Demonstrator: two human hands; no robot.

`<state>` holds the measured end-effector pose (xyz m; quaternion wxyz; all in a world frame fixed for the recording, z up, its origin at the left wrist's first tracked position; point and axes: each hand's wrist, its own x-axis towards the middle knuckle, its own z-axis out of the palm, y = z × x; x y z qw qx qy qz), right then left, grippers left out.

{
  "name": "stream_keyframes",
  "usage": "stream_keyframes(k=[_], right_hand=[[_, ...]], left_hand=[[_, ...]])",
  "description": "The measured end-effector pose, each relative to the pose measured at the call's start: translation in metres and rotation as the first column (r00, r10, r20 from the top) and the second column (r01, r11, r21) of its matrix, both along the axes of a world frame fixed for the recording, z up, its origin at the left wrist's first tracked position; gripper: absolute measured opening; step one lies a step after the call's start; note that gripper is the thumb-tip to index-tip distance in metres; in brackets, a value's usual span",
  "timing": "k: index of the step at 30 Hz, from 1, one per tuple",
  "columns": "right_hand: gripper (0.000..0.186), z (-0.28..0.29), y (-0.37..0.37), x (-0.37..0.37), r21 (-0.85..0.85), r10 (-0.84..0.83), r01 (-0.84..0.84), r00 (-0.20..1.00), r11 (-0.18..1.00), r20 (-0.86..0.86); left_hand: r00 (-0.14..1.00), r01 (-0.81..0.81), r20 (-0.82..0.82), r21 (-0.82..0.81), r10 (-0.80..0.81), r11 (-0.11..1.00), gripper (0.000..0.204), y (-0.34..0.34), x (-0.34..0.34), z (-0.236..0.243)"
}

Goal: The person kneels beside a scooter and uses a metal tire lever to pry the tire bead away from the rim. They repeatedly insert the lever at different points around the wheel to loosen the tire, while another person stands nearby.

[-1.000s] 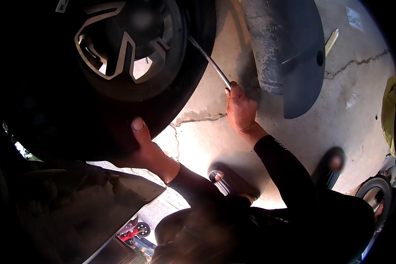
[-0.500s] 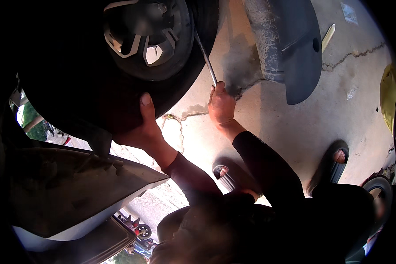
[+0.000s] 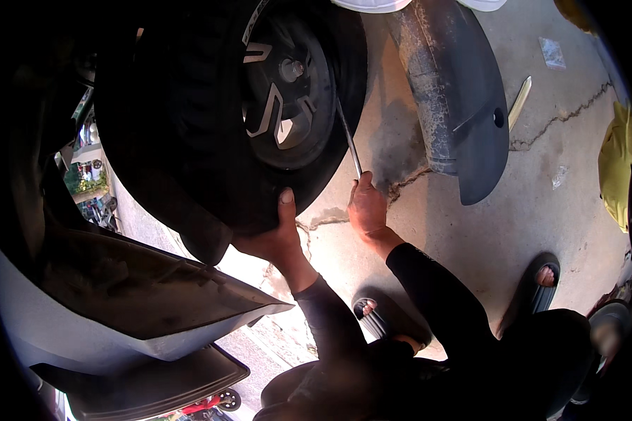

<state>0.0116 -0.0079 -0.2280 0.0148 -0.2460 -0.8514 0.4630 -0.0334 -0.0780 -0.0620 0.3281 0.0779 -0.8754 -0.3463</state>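
A black tire [image 3: 277, 200] on a dark wheel rim [image 3: 295, 151] with silver accents fills the upper middle. My left hand [image 3: 281, 235] grips the tire's lower edge, thumb up against the sidewall; the other fingers are hidden behind the tread. In my closed right hand [image 3: 369, 208] is the lower end of a thin metal tire lever [image 3: 350, 137]. From my fist it slants up and left, its far end meeting the seam between rim and tire. How deep that end sits I cannot tell.
Right of the tire are a scuffed grey tube [image 3: 428, 91] and a dark plastic shield [image 3: 486, 119]. A pale stick [image 3: 519, 103], a clear plastic packet [image 3: 552, 53] and yellow cloth [image 3: 616, 172] lie farther right on cracked concrete. A white body panel [image 3: 105, 344] juts in at lower left.
The whole view has shifted, so wheel, hands and ground sit lower and more of the rim shows. Both hands keep their grips. White rounded shapes now show at the top edge.
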Motion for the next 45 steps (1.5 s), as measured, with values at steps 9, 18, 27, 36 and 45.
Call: stream_keyframes(k=[9, 18, 27, 36, 45], right_hand=[[0.015, 0.018, 0.018, 0.001, -0.014, 0.133, -0.133, 0.99, 0.991, 0.041], [0.019, 0.05, 0.055, 0.017, -0.003, 0.221, -0.224, 0.963, 0.975, 0.154], [0.017, 0.123, 0.074, 0.023, -0.03, 0.444, -0.448, 0.873, 0.894, 0.201], [0.022, 0.16, 0.154, 0.022, 0.452, 0.46, -0.511, 0.859, 0.732, 0.225], [0.018, 0.201, 0.193, -0.023, 0.686, 0.584, -0.458, 0.81, 0.565, 0.06]], left_hand=[[0.976, -0.146, -0.124, 0.233, 0.178, 0.962, 0.11, 0.027, 0.008, -0.052], [0.984, -0.176, -0.018, 0.038, 0.177, 0.984, 0.107, 0.038, 0.002, -0.018], [0.975, -0.22, -0.013, -0.027, 0.22, 0.975, 0.083, 0.029, 0.011, 0.049], [0.982, -0.184, -0.015, 0.098, 0.187, 0.978, 0.097, 0.039, 0.007, 0.035], [0.987, -0.123, -0.079, 0.193, 0.141, 0.973, 0.097, 0.04, 0.009, 0.027]])
